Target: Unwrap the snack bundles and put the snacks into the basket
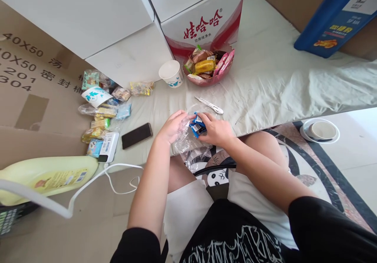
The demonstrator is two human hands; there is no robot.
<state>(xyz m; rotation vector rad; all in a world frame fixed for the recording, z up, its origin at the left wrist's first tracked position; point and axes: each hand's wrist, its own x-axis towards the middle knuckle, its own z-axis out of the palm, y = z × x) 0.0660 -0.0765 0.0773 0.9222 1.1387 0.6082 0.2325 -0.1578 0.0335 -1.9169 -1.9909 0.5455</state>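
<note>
small blue packet, held inside a crinkly clear bag

the blue snack packet (196, 127) sits at the near edge of the cloth-covered surface (265, 78), over the person's lap, half inside a clear plastic bag (188, 143). it looks light, soft and crushable, with a slick wrapper; pinching its sealed ends seems safer than squeezing the middle. the bag is thin and limp and would likely slip and fold unless held by its mouth. the right hand (216, 131) has its fingers closed around the packet; the left hand (172, 126) has its fingers curled on the bag's film.

just beyond lies a white pen-like tool (209, 105). to the left are a dark phone (136, 135), a white charger block (108, 147) and loose wrapped snacks (101, 115). further off stand a paper cup (171, 73) and a red bowl (210, 80) of sweets. the white carton (203, 15) behind it bears red chinese characters, 娃哈哈, with smaller print below. the brown cardboard (32, 70) at far left reads "40x50" and "201", "304". the packet's own print is too small to read.
</note>
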